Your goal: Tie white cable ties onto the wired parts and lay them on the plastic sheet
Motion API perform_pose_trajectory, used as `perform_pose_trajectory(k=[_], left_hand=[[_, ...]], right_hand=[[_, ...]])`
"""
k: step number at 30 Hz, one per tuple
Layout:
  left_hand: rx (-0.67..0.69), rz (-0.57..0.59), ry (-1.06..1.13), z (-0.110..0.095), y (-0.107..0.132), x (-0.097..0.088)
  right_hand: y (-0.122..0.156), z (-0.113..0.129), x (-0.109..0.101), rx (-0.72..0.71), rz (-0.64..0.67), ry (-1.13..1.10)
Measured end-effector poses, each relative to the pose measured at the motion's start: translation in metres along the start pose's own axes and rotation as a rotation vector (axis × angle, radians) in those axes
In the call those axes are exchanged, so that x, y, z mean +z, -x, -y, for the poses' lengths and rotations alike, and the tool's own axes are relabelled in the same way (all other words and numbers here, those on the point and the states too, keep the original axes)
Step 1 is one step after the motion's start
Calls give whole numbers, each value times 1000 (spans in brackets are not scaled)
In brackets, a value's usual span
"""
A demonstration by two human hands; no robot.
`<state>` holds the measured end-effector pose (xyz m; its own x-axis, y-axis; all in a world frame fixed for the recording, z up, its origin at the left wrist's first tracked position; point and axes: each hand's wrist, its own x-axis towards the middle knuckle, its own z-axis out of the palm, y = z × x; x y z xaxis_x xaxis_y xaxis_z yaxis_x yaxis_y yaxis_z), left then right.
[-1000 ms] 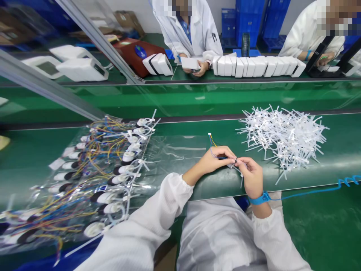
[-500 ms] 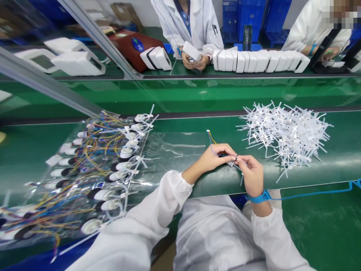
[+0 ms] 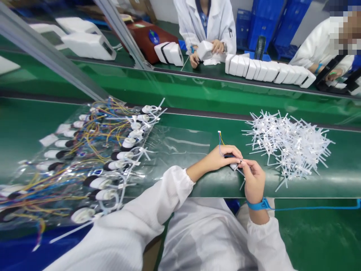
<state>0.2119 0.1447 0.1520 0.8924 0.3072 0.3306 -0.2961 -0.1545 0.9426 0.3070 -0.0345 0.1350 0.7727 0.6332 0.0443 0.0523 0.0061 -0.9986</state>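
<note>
My left hand [image 3: 225, 156] is closed around a small white-and-black part with coloured wires. Its blue and yellow wires [image 3: 220, 141] rise past my fingers to a white connector [image 3: 219, 131]. Below my fingers shows a bit of the white part [image 3: 233, 166]; the rest is hidden. My right hand [image 3: 254, 182] pinches at the part's other side, its fingertips almost touching the left ones. What lies in that pinch is too small to make out. A thin white strip [image 3: 242, 183] hangs beside it. A blue wrist strap [image 3: 258, 205] circles my right wrist.
Rows of similar wired parts [image 3: 98, 183] lie on clear plastic at left. To the right is a heap of white plastic ties [image 3: 290, 146]. Beyond a green divider [image 3: 197, 88], co-workers handle white casings [image 3: 254, 69]. A blue cord [image 3: 316, 207] runs right from my strap.
The view has tilted and shifted slightly. Both my hands keep about the same hold at the part. Across the divider, a co-worker's hands have moved apart around a white casing.
</note>
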Motion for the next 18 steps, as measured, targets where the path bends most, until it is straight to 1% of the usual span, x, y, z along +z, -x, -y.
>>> perform_pose_trajectory(k=[3,5,8,10,12,18], left_hand=[[40,-13,22,4,-2,-1],[29,-43,27,5,-3,-1],[-49,-72,68,4,-2,1],[-118,-69,96,3,-1,2],[-153,-57,89,1,0,2],[-99,-52,44,-1,1,3]], right_hand=[[-1,-1,0,1,-16,-25],[-2,-1,1,11,-20,-37],[-1,0,3,30,-44,-35],[-1,1,4,27,-70,-15],[-1,1,5,20,-88,12],[2,0,4,-13,-81,84]])
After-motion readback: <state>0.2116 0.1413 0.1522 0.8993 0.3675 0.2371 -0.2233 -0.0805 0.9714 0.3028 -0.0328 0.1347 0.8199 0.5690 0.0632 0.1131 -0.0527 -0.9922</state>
